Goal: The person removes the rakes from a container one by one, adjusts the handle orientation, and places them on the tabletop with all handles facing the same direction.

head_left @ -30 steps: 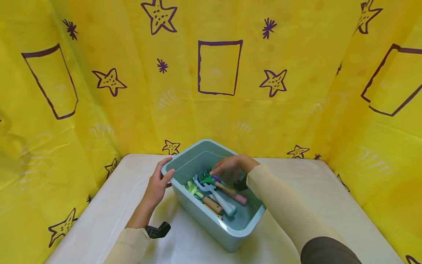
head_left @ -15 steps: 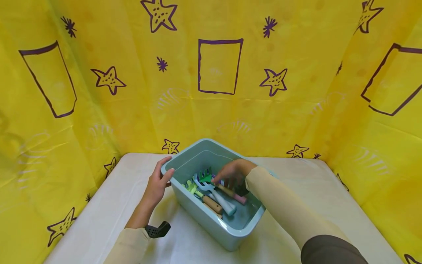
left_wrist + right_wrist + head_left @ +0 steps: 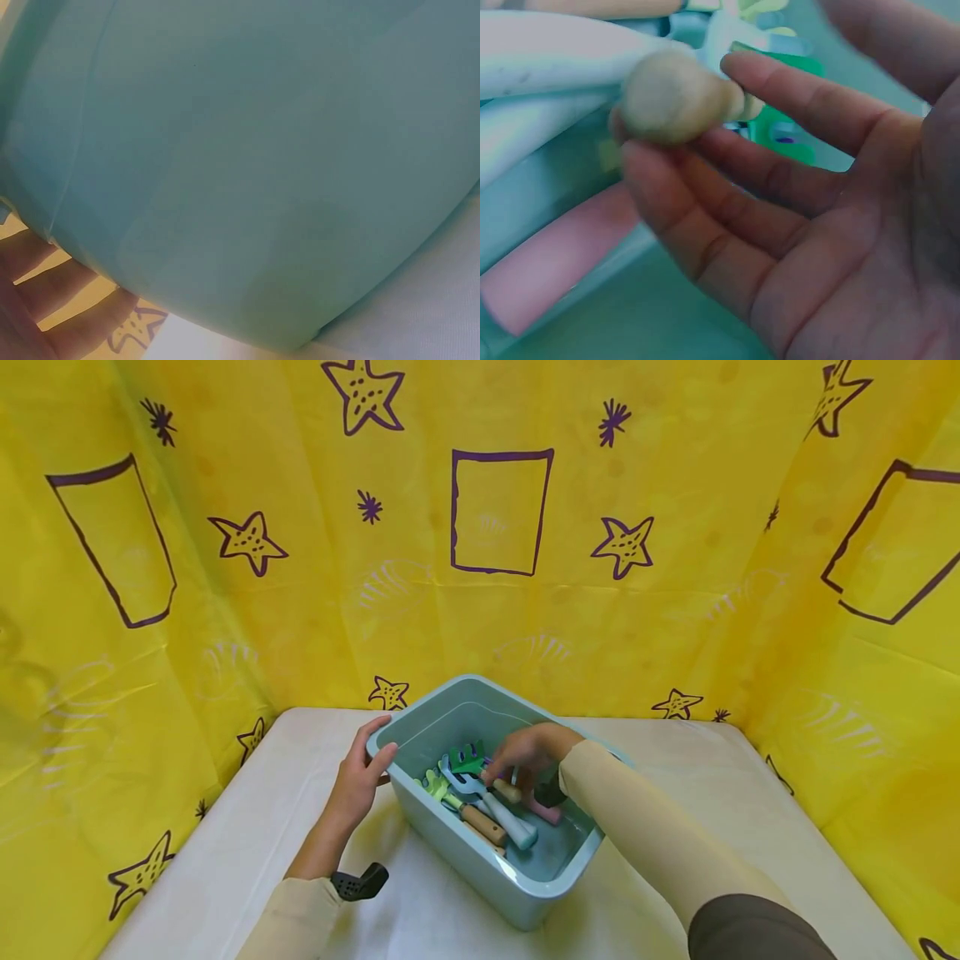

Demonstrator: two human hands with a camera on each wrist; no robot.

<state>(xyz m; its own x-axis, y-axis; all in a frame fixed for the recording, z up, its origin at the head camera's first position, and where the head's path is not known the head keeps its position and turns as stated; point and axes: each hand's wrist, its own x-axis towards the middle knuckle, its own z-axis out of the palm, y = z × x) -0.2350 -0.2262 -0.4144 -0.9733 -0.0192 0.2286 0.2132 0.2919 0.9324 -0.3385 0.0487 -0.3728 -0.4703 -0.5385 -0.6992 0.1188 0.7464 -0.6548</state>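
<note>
While left hand (image 3: 358, 782) grips the bin (image 3: 480, 868) rim, right hand (image 3: 529, 750) fingers (image 3: 705, 187) curl round a wooden handle (image 3: 671, 97).

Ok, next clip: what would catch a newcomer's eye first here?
The pale blue bin in the middle of the white table, against a bright yellow backdrop with purple stars. The left hand holds its far-left corner, while the right hand reaches inside, fingers round the wooden handle of a green toy rake.
</note>
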